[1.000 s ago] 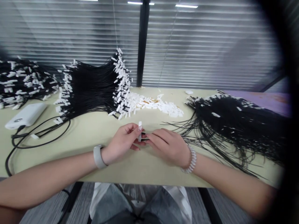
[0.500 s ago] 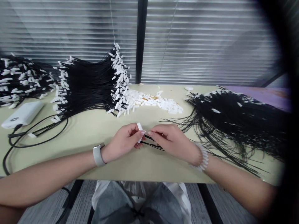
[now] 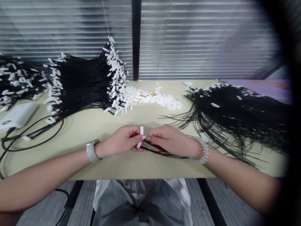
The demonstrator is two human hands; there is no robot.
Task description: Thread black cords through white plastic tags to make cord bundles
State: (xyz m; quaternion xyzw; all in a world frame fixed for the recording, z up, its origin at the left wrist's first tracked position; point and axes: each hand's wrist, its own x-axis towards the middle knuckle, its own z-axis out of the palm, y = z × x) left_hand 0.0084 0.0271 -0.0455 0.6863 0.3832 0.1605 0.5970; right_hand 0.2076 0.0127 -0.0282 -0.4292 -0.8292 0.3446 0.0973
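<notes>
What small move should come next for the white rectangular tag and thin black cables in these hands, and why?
Probably the right hand should ease the thin black cables slightly further into the white rectangular tag, because their ends sit right at it while the left hand pinches it upright and steady.

Soft, bright light comes through the window blinds (image 3: 70, 28), leaving only a faint shadow under the left hand (image 3: 121, 142) on the worktop (image 3: 105, 166), while a dark blurry blob (image 3: 293, 125) swallows the right edge of the shot.
</notes>
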